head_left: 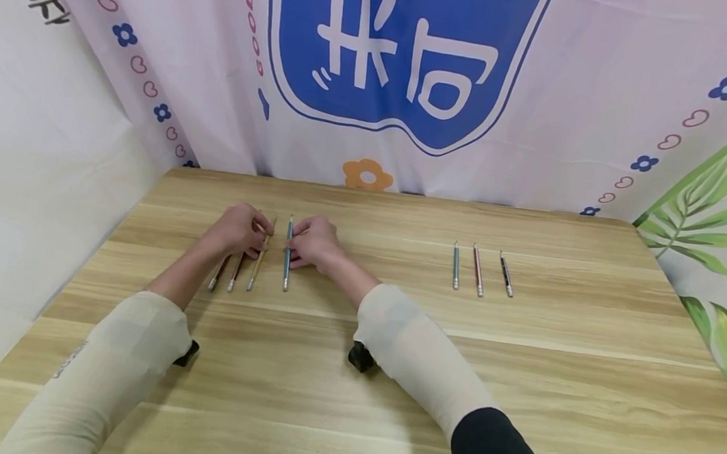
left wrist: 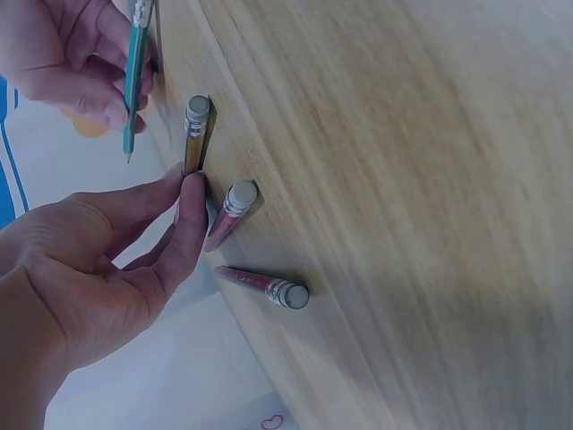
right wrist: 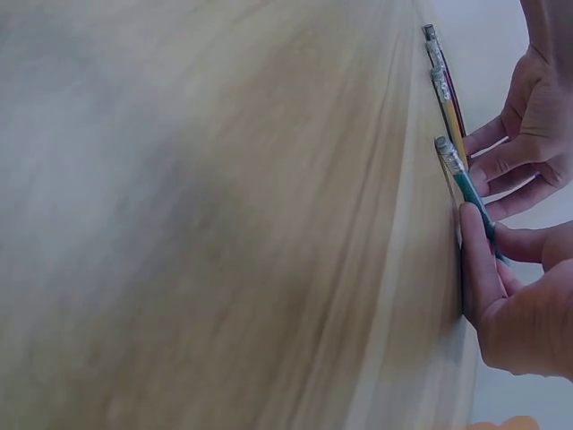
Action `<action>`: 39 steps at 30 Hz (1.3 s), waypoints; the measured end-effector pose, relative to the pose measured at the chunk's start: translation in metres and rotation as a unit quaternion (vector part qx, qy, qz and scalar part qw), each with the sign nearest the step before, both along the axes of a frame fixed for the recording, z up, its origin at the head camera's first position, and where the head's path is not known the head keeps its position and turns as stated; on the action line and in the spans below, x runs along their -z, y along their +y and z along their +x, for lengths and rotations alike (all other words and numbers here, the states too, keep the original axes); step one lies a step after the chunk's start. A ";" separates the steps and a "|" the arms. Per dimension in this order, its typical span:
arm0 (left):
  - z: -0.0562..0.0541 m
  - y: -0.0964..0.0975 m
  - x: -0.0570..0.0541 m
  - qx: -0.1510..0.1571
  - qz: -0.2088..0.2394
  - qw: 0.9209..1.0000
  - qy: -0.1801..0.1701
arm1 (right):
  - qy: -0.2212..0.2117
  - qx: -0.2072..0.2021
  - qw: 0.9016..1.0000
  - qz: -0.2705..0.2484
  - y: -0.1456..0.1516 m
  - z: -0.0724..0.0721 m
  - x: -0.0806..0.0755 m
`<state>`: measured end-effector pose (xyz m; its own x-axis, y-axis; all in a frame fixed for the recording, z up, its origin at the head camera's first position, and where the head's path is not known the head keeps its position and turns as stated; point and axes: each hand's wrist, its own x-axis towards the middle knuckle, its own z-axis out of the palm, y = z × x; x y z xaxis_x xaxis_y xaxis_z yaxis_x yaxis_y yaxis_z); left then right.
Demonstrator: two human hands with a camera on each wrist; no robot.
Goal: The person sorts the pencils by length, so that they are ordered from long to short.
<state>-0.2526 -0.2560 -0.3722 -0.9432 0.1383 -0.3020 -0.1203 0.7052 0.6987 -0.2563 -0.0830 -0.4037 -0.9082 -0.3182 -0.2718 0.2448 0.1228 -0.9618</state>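
Observation:
My left hand [head_left: 243, 229] pinches a yellow pencil [head_left: 256, 271] between thumb and fingers at the table's far left. Eraser ends point toward me. Two dark red pencils [head_left: 235, 275] lie to its left, partly hidden by this hand in the head view. Just to the right, a teal pencil [head_left: 286, 272] is pinched by my right hand [head_left: 316, 242], standing nearly parallel to the yellow one. In the right wrist view the teal pencil's eraser end [right wrist: 445, 148] is raised off the wood, with the left hand [right wrist: 533, 134] close beyond it.
On the right of the wooden table [head_left: 545, 401] lie a blue-green pencil [head_left: 457, 266], a red pencil [head_left: 478, 269] and a dark patterned pencil [head_left: 506, 272], spaced apart. A printed curtain [head_left: 221, 110] hangs along the back edge. Black devices [head_left: 361, 357] sit under the pale sleeves.

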 end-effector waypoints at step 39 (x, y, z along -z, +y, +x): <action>-0.002 0.000 0.002 0.004 -0.009 1.000 0.003 | 0.056 0.044 0.981 0.182 -0.023 -0.007 0.000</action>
